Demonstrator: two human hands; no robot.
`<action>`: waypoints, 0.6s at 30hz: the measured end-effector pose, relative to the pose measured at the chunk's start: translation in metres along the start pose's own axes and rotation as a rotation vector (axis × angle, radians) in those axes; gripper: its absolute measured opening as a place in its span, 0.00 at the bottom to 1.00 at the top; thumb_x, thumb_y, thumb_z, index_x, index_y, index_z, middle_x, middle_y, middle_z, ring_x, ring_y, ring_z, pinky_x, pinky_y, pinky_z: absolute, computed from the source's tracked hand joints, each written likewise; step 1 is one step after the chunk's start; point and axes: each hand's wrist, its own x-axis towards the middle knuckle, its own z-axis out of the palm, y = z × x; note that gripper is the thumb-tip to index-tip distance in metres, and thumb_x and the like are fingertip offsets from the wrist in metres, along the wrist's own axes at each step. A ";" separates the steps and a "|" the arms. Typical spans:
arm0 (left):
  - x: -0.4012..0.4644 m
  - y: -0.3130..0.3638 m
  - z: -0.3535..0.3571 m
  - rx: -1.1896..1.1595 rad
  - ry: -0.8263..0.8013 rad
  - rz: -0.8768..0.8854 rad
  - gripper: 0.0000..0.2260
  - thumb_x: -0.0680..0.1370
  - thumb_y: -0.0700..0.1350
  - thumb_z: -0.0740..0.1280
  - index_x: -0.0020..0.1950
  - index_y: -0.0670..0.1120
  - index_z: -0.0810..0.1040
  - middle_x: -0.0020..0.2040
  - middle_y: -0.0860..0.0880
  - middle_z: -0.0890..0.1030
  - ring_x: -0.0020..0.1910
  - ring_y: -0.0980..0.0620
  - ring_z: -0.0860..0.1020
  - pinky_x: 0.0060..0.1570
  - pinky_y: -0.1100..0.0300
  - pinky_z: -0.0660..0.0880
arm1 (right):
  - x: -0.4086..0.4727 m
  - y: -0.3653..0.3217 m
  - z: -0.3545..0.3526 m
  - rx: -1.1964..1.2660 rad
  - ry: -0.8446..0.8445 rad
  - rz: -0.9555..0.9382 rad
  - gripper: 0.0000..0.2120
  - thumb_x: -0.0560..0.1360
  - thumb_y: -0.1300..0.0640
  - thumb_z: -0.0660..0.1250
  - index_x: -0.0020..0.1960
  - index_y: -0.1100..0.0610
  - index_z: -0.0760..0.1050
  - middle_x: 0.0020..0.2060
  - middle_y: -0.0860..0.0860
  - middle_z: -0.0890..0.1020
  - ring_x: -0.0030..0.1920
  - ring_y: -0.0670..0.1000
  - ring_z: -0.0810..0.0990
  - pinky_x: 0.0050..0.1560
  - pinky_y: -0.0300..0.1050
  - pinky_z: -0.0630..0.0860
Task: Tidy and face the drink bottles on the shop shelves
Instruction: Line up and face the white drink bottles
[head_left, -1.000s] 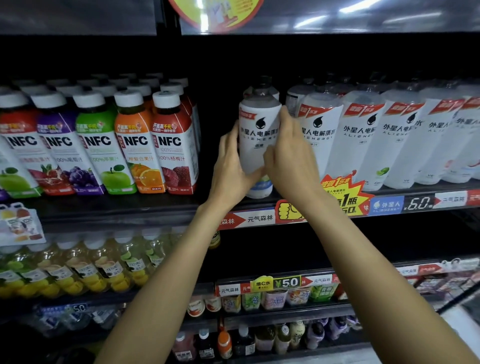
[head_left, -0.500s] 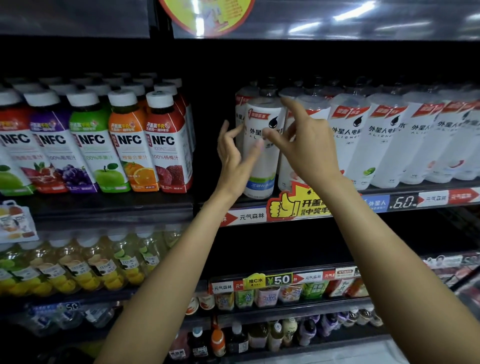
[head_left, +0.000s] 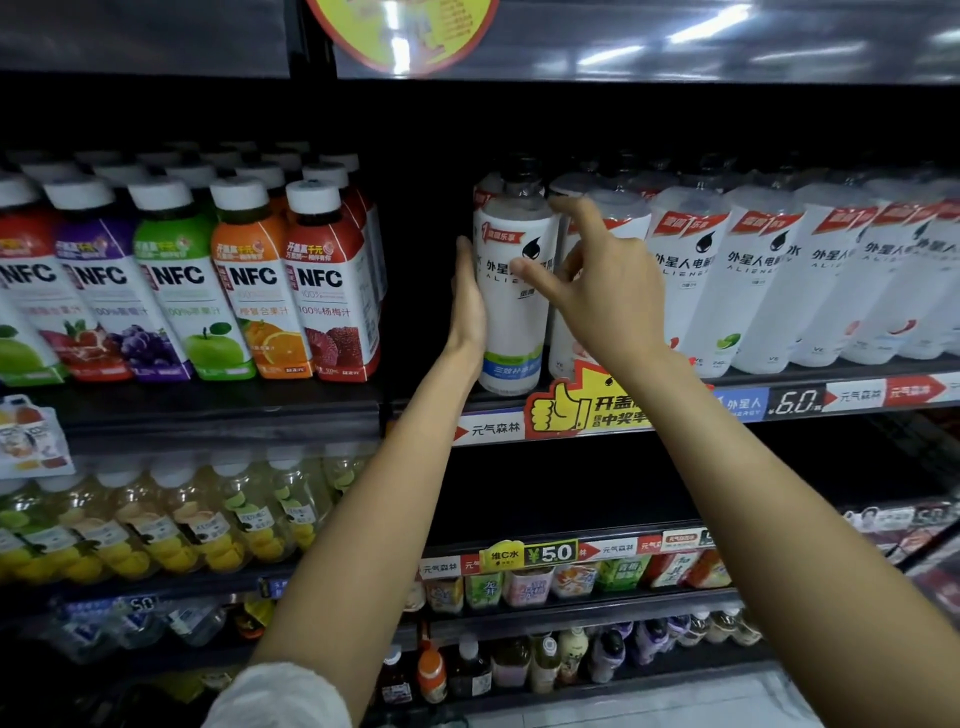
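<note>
A white electrolyte-water bottle (head_left: 511, 332) with a black cap stands upright at the left end of its row, near the front edge of the shelf (head_left: 493, 428). My left hand (head_left: 467, 301) lies flat with straight fingers against the bottle's left side. My right hand (head_left: 608, 291) hovers at the bottle's right front. Its thumb stretches across the label and its index finger reaches toward the bottle's shoulder. More white bottles (head_left: 769, 291) of the same kind fill the row to the right, labels facing out.
NFC juice bottles (head_left: 249, 291) stand in a row on the left part of the same shelf. A yellow thumbs-up promo tag (head_left: 582, 405) sticks up from the shelf rail. Lemon drink bottles (head_left: 156, 525) and small cartons (head_left: 530, 584) fill the lower shelves.
A second ago both hands gripped the white bottle above the shelf. They set it down and let go; now my left palm presses its side and my right hand stays beside it.
</note>
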 end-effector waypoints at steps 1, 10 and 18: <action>0.002 -0.003 0.000 0.021 0.022 -0.013 0.37 0.74 0.70 0.52 0.72 0.44 0.70 0.64 0.37 0.76 0.63 0.38 0.75 0.65 0.37 0.69 | 0.000 0.001 -0.001 0.004 0.003 0.001 0.29 0.73 0.39 0.68 0.68 0.53 0.69 0.34 0.52 0.83 0.39 0.56 0.81 0.35 0.44 0.70; 0.027 -0.028 0.000 -0.009 0.041 -0.054 0.42 0.67 0.76 0.61 0.70 0.48 0.72 0.64 0.37 0.76 0.63 0.37 0.76 0.63 0.35 0.70 | -0.004 0.010 -0.005 0.000 0.020 0.022 0.29 0.73 0.38 0.67 0.67 0.53 0.70 0.30 0.50 0.81 0.34 0.54 0.80 0.33 0.42 0.65; -0.028 0.023 0.015 0.457 0.423 0.162 0.21 0.83 0.56 0.50 0.69 0.47 0.73 0.66 0.47 0.76 0.65 0.49 0.73 0.67 0.51 0.67 | -0.001 0.017 -0.015 0.051 -0.107 -0.041 0.26 0.76 0.45 0.66 0.71 0.50 0.65 0.33 0.45 0.80 0.38 0.51 0.80 0.34 0.41 0.65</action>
